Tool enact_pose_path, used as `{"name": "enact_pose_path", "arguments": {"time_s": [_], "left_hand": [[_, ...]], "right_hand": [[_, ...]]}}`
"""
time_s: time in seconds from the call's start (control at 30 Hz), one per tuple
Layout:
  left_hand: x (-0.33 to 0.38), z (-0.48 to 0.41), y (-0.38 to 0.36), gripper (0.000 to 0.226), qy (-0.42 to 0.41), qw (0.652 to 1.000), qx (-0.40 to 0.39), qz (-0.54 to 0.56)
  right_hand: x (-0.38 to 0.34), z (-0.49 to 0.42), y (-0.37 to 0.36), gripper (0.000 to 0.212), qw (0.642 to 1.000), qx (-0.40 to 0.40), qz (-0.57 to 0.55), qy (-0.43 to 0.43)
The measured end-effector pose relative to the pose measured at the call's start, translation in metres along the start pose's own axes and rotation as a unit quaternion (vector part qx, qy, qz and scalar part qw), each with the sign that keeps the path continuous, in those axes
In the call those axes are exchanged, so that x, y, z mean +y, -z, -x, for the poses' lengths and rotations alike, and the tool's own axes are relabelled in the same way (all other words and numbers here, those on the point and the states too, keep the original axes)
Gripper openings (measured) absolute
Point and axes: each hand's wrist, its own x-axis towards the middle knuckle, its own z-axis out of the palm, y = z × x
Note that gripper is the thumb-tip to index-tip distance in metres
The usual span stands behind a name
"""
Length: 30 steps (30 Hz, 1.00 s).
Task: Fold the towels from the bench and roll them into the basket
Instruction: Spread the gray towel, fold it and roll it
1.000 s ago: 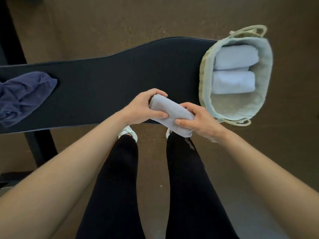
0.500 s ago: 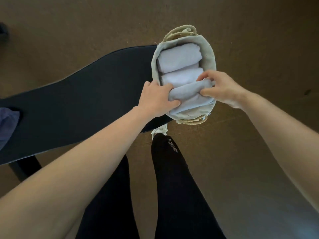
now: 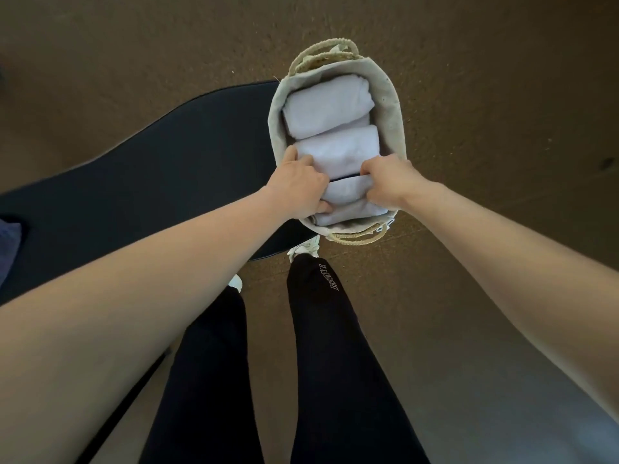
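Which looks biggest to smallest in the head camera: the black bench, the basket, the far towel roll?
1. Black padded bench.
2. Cream cloth-lined woven basket.
3. Farthest white rolled towel, lying inside the basket.
The bench runs out of view, so it is really even bigger.

Black trousers with pale lettering on the right leg and white shoes are seen above a brown speckled floor, which is shown paler at near right.

Black lettered trousers, white shoes
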Motion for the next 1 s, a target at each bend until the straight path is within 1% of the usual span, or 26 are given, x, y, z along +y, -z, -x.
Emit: {"name": "enact_pose_path", "arguments": {"time_s": [0.17, 0.27, 0.33, 0.4, 0.47, 0.53, 0.67, 0.73, 0.8, 0.87, 0.97, 1.0], "left_hand": [[0.007, 0.000, -0.010, 0.055, 0.032, 0.995, 0.076, -0.059], [0.004, 0.000, -0.017, 0.056, 0.005, 0.988, 0.145, -0.061], [-0.002, 0.002, -0.020, 0.056, -0.041, 0.982, 0.183, -0.036], [-0.010, 0.005, -0.020, 0.059, -0.057, 0.978, 0.198, -0.014], [-0.017, 0.006, -0.017, 0.064, -0.049, 0.980, 0.193, -0.017], [-0.019, 0.004, -0.013, 0.070, -0.033, 0.985, 0.168, -0.021], [-0.010, -0.004, -0.007, 0.081, 0.007, 0.990, 0.134, -0.039], [-0.006, -0.006, -0.008, 0.084, 0.021, 0.991, 0.127, -0.049], [-0.003, -0.008, -0.010, 0.084, 0.034, 0.990, 0.117, -0.065], [0.002, -0.013, -0.011, 0.085, 0.048, 0.990, 0.105, -0.078], [0.010, -0.018, -0.010, 0.094, 0.074, 0.990, 0.085, -0.080], [0.011, -0.019, -0.009, 0.096, 0.078, 0.990, 0.084, -0.079]], "right_hand": [[0.003, -0.006, -0.018, 0.015, 0.998, 0.048, 0.029, 0.032], [0.004, -0.007, -0.022, 0.014, 0.994, 0.080, 0.065, 0.043], [0.005, -0.002, -0.023, 0.019, 0.984, 0.126, 0.114, 0.055], [0.010, 0.007, -0.027, 0.031, 0.960, 0.193, 0.178, 0.094], [0.017, 0.014, -0.030, 0.042, 0.932, 0.247, 0.234, 0.127], [0.022, 0.015, -0.032, 0.056, 0.922, 0.251, 0.257, 0.146], [0.023, 0.001, -0.022, 0.072, 0.923, 0.203, 0.284, 0.161], [0.020, -0.009, -0.019, 0.087, 0.923, 0.167, 0.313, 0.152], [0.016, -0.016, -0.016, 0.098, 0.920, 0.155, 0.330, 0.143], [0.014, -0.023, -0.017, 0.098, 0.918, 0.160, 0.334, 0.142], [0.011, -0.029, -0.019, 0.088, 0.919, 0.171, 0.326, 0.143], [0.011, -0.029, -0.020, 0.088, 0.918, 0.172, 0.326, 0.145]]}}
